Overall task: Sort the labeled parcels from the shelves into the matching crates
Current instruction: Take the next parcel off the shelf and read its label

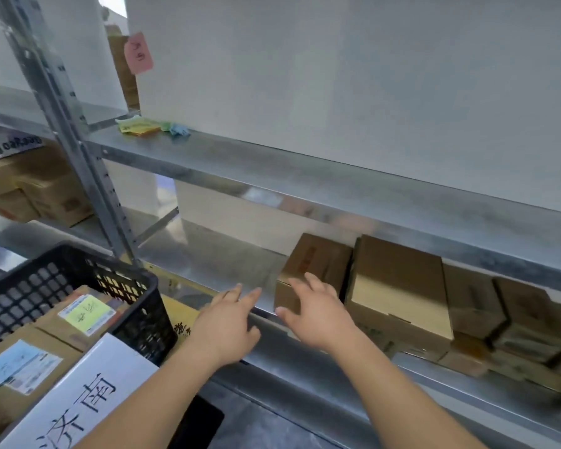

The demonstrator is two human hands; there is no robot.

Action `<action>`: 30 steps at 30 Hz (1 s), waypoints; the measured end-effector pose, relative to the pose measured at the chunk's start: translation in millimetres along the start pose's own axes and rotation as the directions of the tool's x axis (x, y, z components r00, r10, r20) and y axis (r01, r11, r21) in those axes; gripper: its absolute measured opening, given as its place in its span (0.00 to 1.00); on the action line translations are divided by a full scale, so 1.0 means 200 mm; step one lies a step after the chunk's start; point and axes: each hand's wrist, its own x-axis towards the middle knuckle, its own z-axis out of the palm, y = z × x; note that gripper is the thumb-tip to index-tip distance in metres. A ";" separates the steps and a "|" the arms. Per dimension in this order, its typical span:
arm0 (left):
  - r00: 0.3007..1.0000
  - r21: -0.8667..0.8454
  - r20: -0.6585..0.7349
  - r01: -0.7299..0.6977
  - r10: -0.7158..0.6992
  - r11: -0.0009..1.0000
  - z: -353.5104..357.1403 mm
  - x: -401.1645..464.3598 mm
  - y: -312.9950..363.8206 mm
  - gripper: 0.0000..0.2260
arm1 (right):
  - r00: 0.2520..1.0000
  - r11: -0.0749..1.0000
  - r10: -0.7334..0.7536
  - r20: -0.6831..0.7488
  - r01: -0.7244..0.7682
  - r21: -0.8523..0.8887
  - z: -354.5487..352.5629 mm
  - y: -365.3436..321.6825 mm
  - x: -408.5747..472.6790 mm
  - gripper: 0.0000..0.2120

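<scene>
- Cardboard is what the small box (308, 270) is made of, so it is likely stiff and light, with hard corners and sides that are not slippery.
- It sits on the lower shelf (208, 264), at the near edge, at the left end of a row of boxes.
- Its label does not show from here, so I cannot tell which crate it goes to.
- The right hand (318, 312) is at the box's near left corner, its fingers (314, 281) spread wide over the top. I cannot tell if they touch it yet.
- The left hand (227, 322) is just left of the box, over the shelf edge, fingers straight and spread, holding nothing.
- A good way to take it would be one hand on each side, left and right, then slide it toward the near edge and lift.
- A bigger box (399, 286) stands tight against its right side, so the right hand may have little room there.
- More boxes (499, 306) lie further right on the shelf.
- The upper shelf (272, 163) hangs low over the row, so lift only after the box is out.
- A black crate (136, 286) with labeled parcels (88, 312) inside is near on the left, with a white sign (88, 393) on it.
- Colored paper notes (140, 126) lie on the upper shelf, far left.
</scene>
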 end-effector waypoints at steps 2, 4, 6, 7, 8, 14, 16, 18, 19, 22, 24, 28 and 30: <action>1.000 -0.008 0.014 0.003 -0.003 1.000 0.03 0.04 0.06 0.35 | 1.000 1.000 0.026 0.011 -0.026 0.013 0.01 0.06 0.05 0.36; 0.999 -0.016 0.035 0.001 0.000 1.000 0.05 0.08 0.10 0.35 | 0.998 0.997 0.066 0.018 -0.067 0.044 0.02 0.10 0.09 0.36; 0.999 -0.018 0.054 -0.005 0.006 1.000 0.07 0.11 0.12 0.35 | 0.994 0.991 0.104 0.028 -0.106 0.082 0.04 0.12 0.12 0.35; 0.998 -0.019 0.059 -0.010 0.011 1.000 0.07 0.13 0.13 0.35 | 0.993 0.988 0.116 0.035 -0.119 0.095 0.05 0.13 0.14 0.35; 0.998 -0.017 0.064 -0.012 0.013 1.000 0.08 0.16 0.13 0.35 | 0.991 0.986 0.126 0.048 -0.131 0.106 0.05 0.14 0.16 0.34; 0.994 -0.035 0.099 -0.052 0.055 0.998 0.11 0.39 0.12 0.35 | 0.973 0.964 0.212 0.088 -0.223 0.144 0.09 0.16 0.28 0.33; 0.991 -0.040 0.105 -0.079 0.083 0.996 0.12 0.48 0.11 0.35 | 0.962 0.952 0.257 0.086 -0.268 0.150 0.10 0.16 0.31 0.32; 0.985 -0.063 0.116 -0.119 0.125 0.991 0.14 0.56 0.11 0.36 | 0.951 0.943 0.298 0.081 -0.307 0.131 0.11 0.16 0.35 0.31; 0.980 -0.085 0.125 -0.142 0.152 0.986 0.15 0.61 0.11 0.35 | 0.945 0.938 0.318 0.080 -0.326 0.118 0.12 0.17 0.37 0.31; 0.962 -0.125 0.157 -0.205 0.224 0.971 0.19 0.75 0.09 0.33 | 0.925 0.923 0.372 0.081 -0.377 0.076 0.17 0.19 0.46 0.30; 0.955 -0.090 0.162 -0.236 0.248 0.968 0.22 0.82 0.06 0.33 | 0.915 0.914 0.403 0.033 -0.404 0.031 0.21 0.21 0.52 0.27; 0.957 -0.199 0.096 -0.250 0.273 0.947 0.27 0.94 -0.04 0.27 | 0.882 0.893 0.444 -0.155 -0.451 -0.009 0.25 0.19 0.58 0.20; 0.957 -0.325 0.029 -0.263 0.287 0.908 0.27 0.96 -0.08 0.20 | 0.870 0.889 0.455 -0.190 -0.455 0.045 0.27 0.17 0.58 0.17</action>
